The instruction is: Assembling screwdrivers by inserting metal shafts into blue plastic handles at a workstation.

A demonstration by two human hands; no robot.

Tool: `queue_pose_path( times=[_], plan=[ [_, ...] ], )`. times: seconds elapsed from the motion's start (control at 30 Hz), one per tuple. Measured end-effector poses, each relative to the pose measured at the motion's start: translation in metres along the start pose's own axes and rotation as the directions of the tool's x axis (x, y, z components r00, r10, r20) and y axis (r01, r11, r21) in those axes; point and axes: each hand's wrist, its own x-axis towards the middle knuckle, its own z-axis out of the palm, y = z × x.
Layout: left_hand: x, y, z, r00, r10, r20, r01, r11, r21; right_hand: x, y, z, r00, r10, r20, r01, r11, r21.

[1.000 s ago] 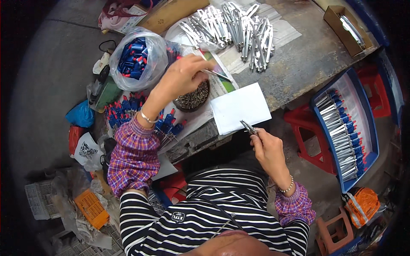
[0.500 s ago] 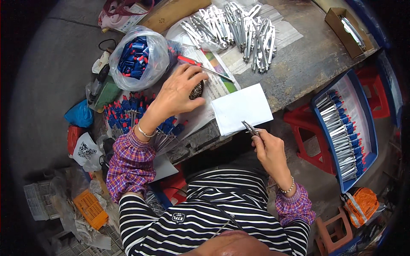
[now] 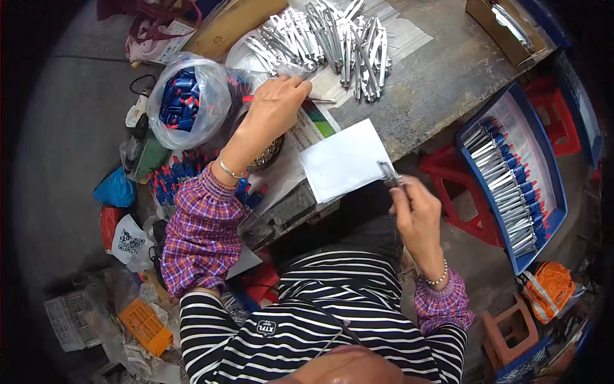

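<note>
My left hand [image 3: 279, 101] is closed around a red-handled screwdriver [image 3: 324, 100]; its thin shaft shows past the fingers and some of the red shows on the other side. Below that wrist sits a round dark container [image 3: 281, 144] of small brass-coloured parts, partly hidden by the forearm. In my right hand [image 3: 417, 206] a narrow silver metal piece [image 3: 389, 173] is pinched between thumb and fingers, its end pointing up over the edge of a white paper sheet [image 3: 342, 160] at the table's front.
Many silver metal pieces [image 3: 358, 48] lie heaped at the back. A plastic bag [image 3: 220, 105] of blue-and-red parts stands left, assembled ones [image 3: 167, 185] below it. At right, a blue tray [image 3: 519, 264] of similar ones rests by a red stool [image 3: 470, 211]. A cardboard box [image 3: 476, 14] sits far right.
My left hand has moved from above the brass-parts container up to the screwdriver and taken hold; the shaft now lies flatter across the view. My right hand keeps the metal piece, now tilted more upright.
</note>
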Motion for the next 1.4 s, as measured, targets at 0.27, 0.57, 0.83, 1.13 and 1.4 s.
queue_pose_path(
  times=[0.27,0.57,0.83,1.13,1.4],
  plan=[
    [-0.005,0.004,-0.010,0.998,0.007,-0.063,-0.009,1.000,-0.029,0.011,0.000,-0.002,0.999,-0.031,0.009,0.030,0.994,0.103],
    [-0.017,0.034,-0.042,0.953,-0.272,-0.131,-0.025,0.362,-0.932,0.003,-0.007,0.001,0.993,0.040,0.113,-0.062,0.979,0.194],
    [-0.040,0.050,-0.037,0.988,-0.151,-0.022,0.014,0.233,-0.972,-0.009,0.003,0.004,0.993,-0.065,0.100,0.059,0.996,0.067],
    [-0.042,0.048,-0.020,0.998,-0.058,0.029,0.045,0.288,-0.957,-0.021,0.013,0.007,0.998,0.055,-0.025,-0.049,0.983,0.175],
    [-0.039,0.044,-0.021,0.991,-0.113,0.072,0.095,0.218,-0.971,-0.009,0.018,0.013,0.993,0.113,0.032,-0.118,0.960,0.252]
  ],
)
